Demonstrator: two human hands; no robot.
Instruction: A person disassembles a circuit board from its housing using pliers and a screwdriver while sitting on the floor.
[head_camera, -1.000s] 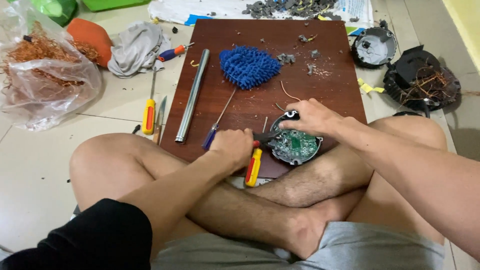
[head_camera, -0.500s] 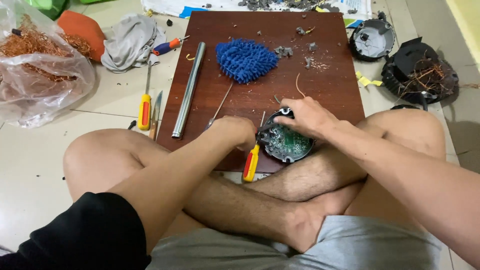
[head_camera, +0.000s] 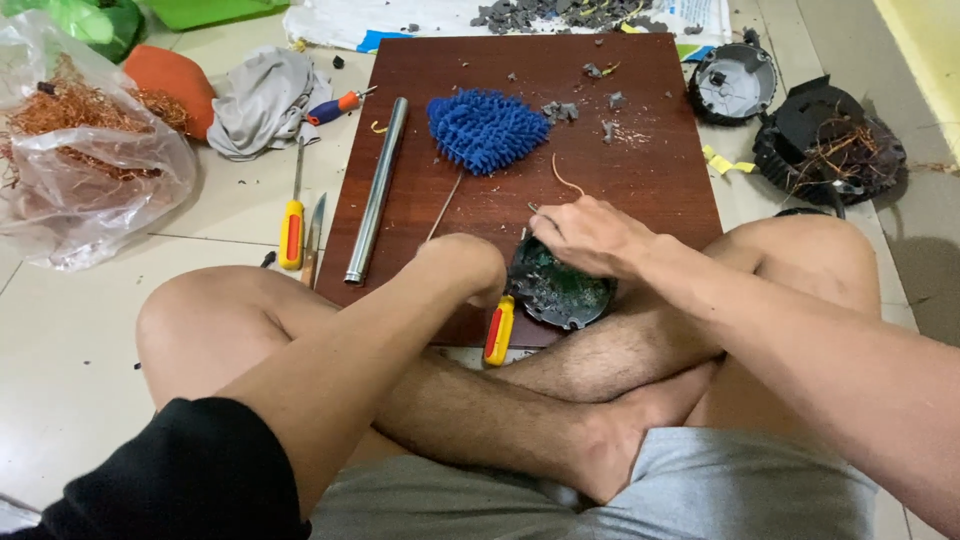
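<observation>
Pressing right hand (head_camera: 590, 235) on round circuit board (head_camera: 560, 290) at board (head_camera: 640, 170) near edge; left hand (head_camera: 465, 265) clenched around yellow-handled screwdriver (head_camera: 498, 332); steel tube (head_camera: 377, 188) near left edge.

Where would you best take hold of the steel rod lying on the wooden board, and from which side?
Probably the middle of the steel rod, from above, fingers closing across its narrow width. It lies flat on the wooden board, running near to far along the left edge, with bare wood on either side. The left hand is nearest; the right hand rests on the round circuit board.
</observation>
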